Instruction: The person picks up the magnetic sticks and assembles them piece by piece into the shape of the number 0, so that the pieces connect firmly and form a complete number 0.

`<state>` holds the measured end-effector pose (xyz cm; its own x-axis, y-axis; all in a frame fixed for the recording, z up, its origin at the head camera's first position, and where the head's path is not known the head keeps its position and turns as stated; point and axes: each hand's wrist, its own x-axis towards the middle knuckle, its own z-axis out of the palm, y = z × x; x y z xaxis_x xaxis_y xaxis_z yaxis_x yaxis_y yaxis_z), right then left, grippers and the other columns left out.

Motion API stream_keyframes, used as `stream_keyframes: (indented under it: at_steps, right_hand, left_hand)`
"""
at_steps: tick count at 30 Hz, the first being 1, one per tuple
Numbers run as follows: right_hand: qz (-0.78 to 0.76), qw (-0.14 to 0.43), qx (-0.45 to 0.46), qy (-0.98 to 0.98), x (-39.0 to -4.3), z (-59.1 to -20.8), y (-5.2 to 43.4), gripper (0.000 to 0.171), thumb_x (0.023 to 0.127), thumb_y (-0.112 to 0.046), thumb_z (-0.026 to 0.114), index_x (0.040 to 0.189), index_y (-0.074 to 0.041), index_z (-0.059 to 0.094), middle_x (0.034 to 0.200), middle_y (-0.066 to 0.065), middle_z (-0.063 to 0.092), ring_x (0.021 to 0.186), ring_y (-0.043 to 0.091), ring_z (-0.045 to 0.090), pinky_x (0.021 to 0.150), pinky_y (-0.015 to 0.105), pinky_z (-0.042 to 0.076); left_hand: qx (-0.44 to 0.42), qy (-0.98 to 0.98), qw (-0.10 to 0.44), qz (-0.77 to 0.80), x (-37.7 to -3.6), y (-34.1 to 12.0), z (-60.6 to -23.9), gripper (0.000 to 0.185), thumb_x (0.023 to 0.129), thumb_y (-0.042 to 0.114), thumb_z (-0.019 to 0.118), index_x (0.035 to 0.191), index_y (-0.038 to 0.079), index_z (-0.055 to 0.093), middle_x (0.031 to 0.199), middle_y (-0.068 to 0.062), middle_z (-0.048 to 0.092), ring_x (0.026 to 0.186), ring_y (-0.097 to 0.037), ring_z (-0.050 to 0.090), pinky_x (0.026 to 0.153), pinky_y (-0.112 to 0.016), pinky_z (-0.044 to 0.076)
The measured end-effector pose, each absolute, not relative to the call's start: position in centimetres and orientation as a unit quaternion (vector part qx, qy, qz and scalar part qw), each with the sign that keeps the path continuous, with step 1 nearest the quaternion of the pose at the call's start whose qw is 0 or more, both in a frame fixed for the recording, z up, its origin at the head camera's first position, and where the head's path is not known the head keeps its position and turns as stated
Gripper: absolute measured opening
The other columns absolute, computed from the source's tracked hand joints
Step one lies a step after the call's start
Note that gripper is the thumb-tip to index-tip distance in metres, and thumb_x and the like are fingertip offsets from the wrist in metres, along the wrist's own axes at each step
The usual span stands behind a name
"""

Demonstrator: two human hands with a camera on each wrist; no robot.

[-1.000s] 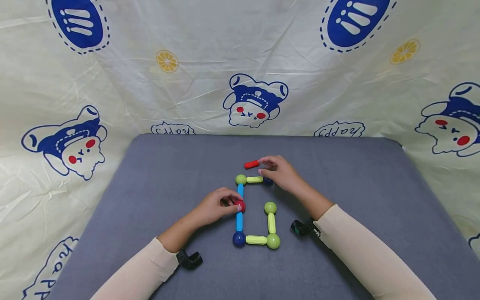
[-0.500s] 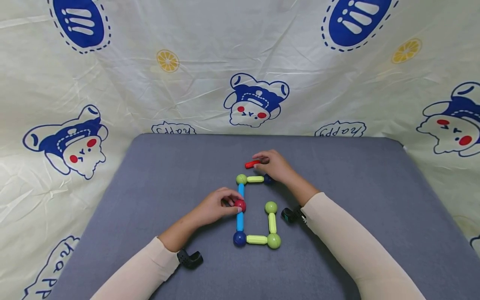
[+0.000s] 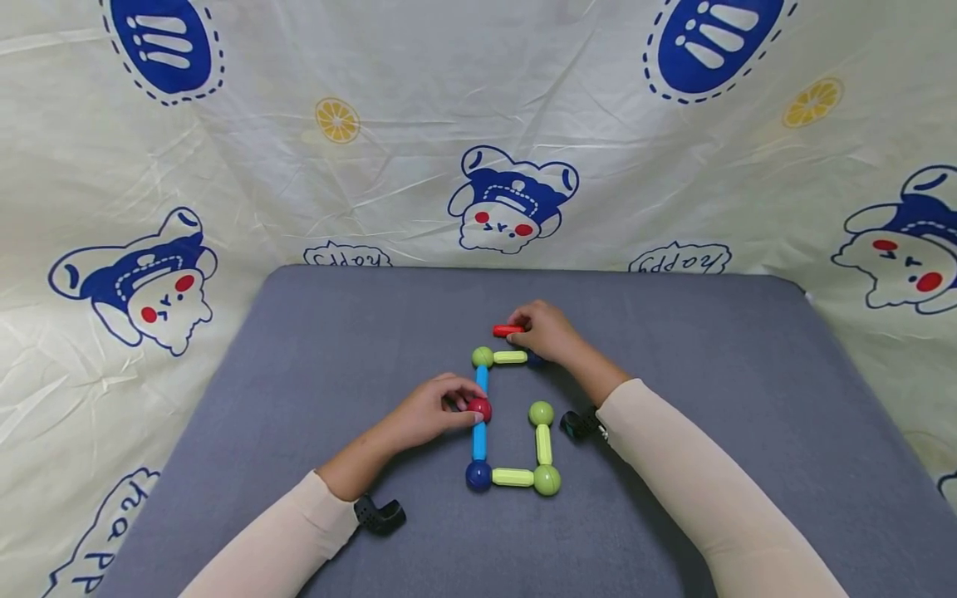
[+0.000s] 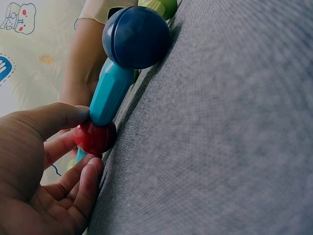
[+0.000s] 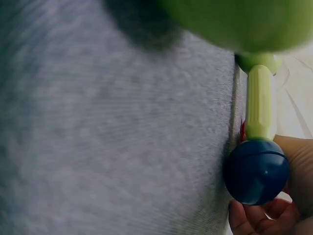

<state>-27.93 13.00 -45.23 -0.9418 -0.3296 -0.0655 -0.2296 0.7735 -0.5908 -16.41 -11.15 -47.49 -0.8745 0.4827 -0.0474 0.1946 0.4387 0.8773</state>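
On the left, a broad stretch of grey mat runs from its left edge in to the toy pieces, with only the left forearm crossing it. The left hand rests on the mat with fingers curled in, thumb and fingertips pinching the red ball, which sits against the blue rod partway along it. In the left wrist view the ball touches the rod's side and the thumb lies over the rod's end.

The blue rod runs from a green ball at the far end to a dark blue ball at the near end. From that near ball a yellow-green rod leads right to a second green ball, then another yellow-green rod leads away to a third green ball. A gap lies open between this ball and the far row.

At the far row, a short yellow-green rod joins the first green ball to a second dark blue ball, mostly hidden under the right hand. That hand's fingers are curled, pinching the red rod just beyond the far row; whether it touches the row cannot be told. Bare mat lies beyond it to the far edge, and to the right a wide stretch reaches the right edge.
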Motion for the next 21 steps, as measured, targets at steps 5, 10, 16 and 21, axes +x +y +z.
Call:
stream_keyframes:
  at_steps: [5,10,16,21]
  right_hand:
    - [-0.317,0.084,-0.134,0.935,-27.8,-44.8,13.3,0.031,0.097,-0.022,0.068,0.122,-0.004,0.069,0.112,0.016,0.062,0.099,0.027,0.057,0.086,0.040,0.048]
    - [-0.358,0.070,-0.127,0.922,-27.1,-44.0,13.9,0.037,0.100,-0.024,0.064,0.132,-0.005,0.064,0.118,0.017,0.061,0.104,0.029,0.057,0.090,0.042,0.049]
    - [-0.434,0.062,-0.099,0.893,-25.4,-43.0,14.9,0.032,0.100,-0.024,0.062,0.126,-0.005,0.060,0.119,0.015,0.063,0.106,0.028,0.059,0.087,0.037,0.050]
    - [-0.456,0.064,-0.082,0.884,-23.6,-42.4,16.0,0.031,0.098,-0.022,0.064,0.122,-0.002,0.060,0.114,0.016,0.067,0.101,0.027,0.060,0.081,0.030,0.048]
  left_hand:
    - [0.205,0.833,0.147,0.492,-16.4,-11.1,-47.5,0.026,0.091,0.022,0.077,0.115,0.017,0.072,0.103,-0.005,0.061,0.090,-0.013,0.057,0.075,-0.023,0.047]
    - [0.206,0.834,0.150,0.490,-16.4,-11.2,-47.3,0.026,0.091,0.022,0.076,0.116,0.017,0.071,0.105,-0.005,0.061,0.091,-0.013,0.057,0.076,-0.023,0.048]
    - [0.202,0.830,0.152,0.497,-16.4,-11.2,-47.3,0.027,0.090,0.021,0.077,0.116,0.017,0.072,0.105,-0.006,0.062,0.090,-0.014,0.057,0.076,-0.024,0.048]
    - [0.202,0.830,0.153,0.498,-16.5,-11.2,-47.4,0.027,0.090,0.021,0.078,0.115,0.016,0.072,0.104,-0.006,0.062,0.090,-0.013,0.057,0.075,-0.023,0.048]
